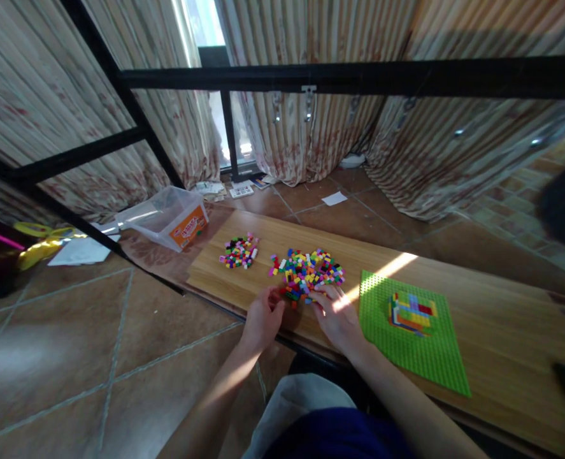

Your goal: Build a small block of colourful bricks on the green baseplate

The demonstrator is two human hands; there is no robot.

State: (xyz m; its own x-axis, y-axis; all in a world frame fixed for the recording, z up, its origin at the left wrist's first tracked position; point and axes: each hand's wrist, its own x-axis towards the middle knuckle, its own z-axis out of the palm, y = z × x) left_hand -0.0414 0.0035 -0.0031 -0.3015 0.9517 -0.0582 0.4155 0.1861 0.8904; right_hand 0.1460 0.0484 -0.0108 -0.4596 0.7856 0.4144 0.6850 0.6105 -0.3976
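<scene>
A large heap of small multicoloured toy bricks (pixel 313 266) lies on the wooden tabletop. My left hand (pixel 264 313) is at the heap's near left edge, fingers curled with thumb and forefinger close together; anything between them is too small to make out. On the near right edge of the heap rests my right hand (pixel 334 315), its fingers stretched out over the bricks. Right of that hand lies a green studded baseplate (pixel 420 360). A low structure of built-up bricks (pixel 412 312) in yellow, blue, red, white and orange stands on it.
A smaller brick heap (pixel 239 252) sits to the left. Beyond it is a clear plastic bin (pixel 167 217) with an orange label. The wooden tabletop (pixel 506 331) extends right. A black metal frame (pixel 349 75) crosses in front of striped curtains (pixel 306 140). Papers lie on the tiled floor.
</scene>
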